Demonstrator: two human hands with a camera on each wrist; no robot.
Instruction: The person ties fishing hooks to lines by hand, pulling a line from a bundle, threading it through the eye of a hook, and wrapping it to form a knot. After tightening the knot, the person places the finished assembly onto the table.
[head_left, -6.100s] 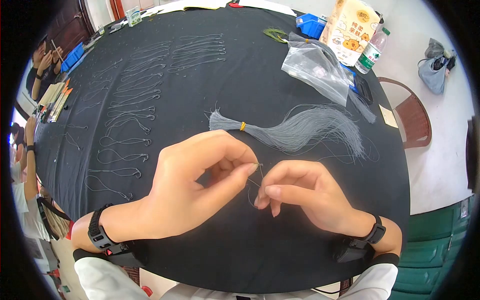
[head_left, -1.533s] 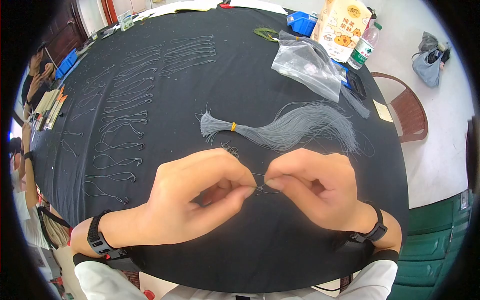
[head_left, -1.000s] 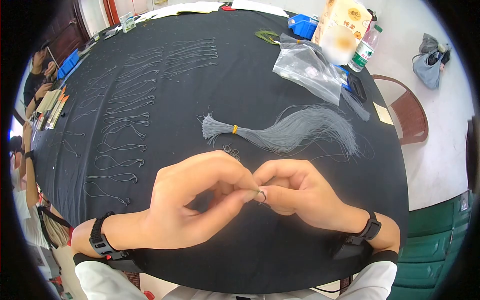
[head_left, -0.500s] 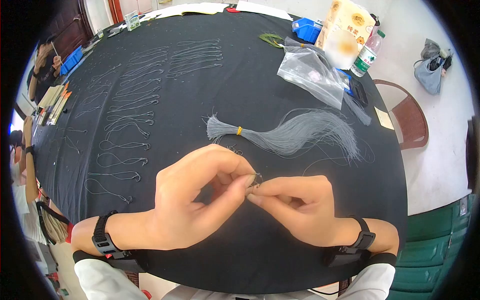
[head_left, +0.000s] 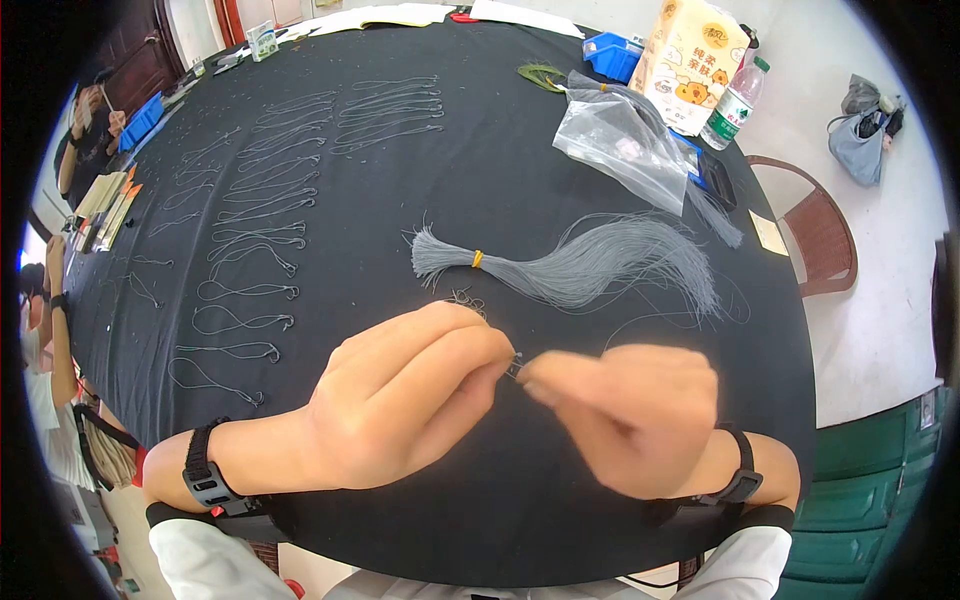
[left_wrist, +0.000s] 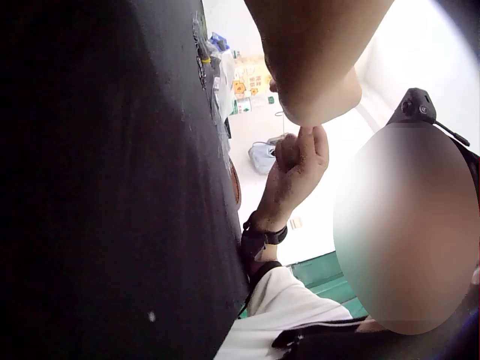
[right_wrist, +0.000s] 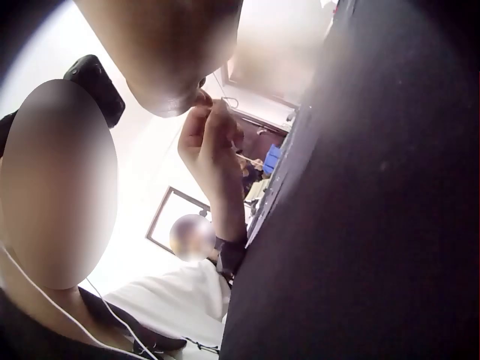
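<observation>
In the head view my left hand (head_left: 405, 400) pinches a small dark fish hook (head_left: 518, 356) between thumb and forefinger, its tip just showing past the fingertips. My right hand (head_left: 640, 420), blurred by motion, pinches a thin grey fishing line (head_left: 514, 369) close beside it. Most of the hook is hidden by the fingers. Behind the left hand is a small heap of hooks (head_left: 468, 300). Farther back lies a bundle of grey line (head_left: 600, 260), tied by a yellow band (head_left: 477, 259). Both wrist views show the opposite hand's fingertips meeting the near hand.
Rows of looped lines (head_left: 245, 291) lie on the black tablecloth (head_left: 400, 540) at left. At the back right are a clear plastic bag (head_left: 620, 145), a tissue pack (head_left: 695, 65), a water bottle (head_left: 735, 105) and a blue bin (head_left: 612, 57). Other people sit beyond the left edge.
The hands met at the fingertips around the hook and line; now the right hand has drawn slightly right and turned over, while the left has rolled knuckles upward, still pinching.
</observation>
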